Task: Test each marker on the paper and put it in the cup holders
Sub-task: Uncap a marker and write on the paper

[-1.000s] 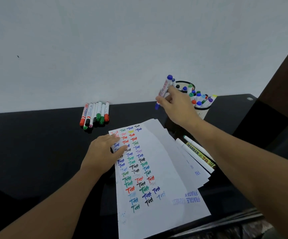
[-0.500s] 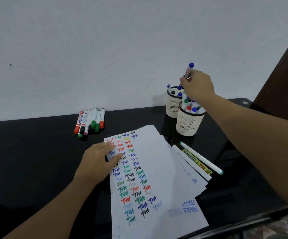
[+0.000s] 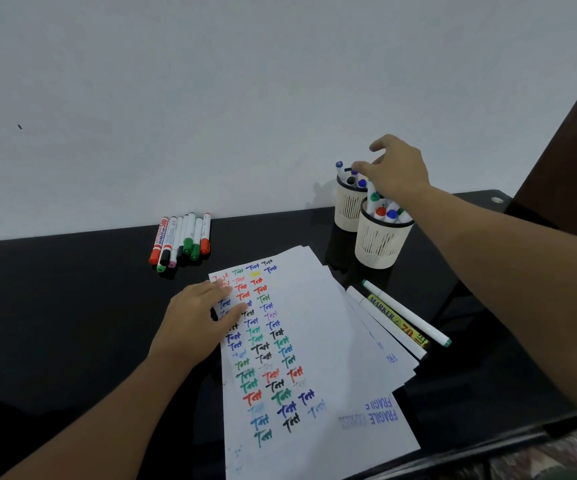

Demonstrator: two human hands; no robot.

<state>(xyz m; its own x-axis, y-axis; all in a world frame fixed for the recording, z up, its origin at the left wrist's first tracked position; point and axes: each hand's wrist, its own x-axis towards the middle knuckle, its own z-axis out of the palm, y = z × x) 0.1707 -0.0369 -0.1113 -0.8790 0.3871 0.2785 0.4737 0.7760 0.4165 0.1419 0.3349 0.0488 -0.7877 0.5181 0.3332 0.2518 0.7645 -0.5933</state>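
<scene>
Paper (image 3: 314, 341) carries coloured "Test" scribbles under the flat left hand (image 3: 197, 317); right hand (image 3: 396, 168), grip loose and empty, hovers over cups (image 3: 382, 242).

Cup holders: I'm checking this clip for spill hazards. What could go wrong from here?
1. The right hand hovers over the back cup, fingers spread among the upright markers; drawing back, it might snag one and tip the cup.
2. The front cup stands right beside it, just under the forearm, so it could get knocked too.
3. The paper is pinned only by the left hand; it may slide once released.
</scene>
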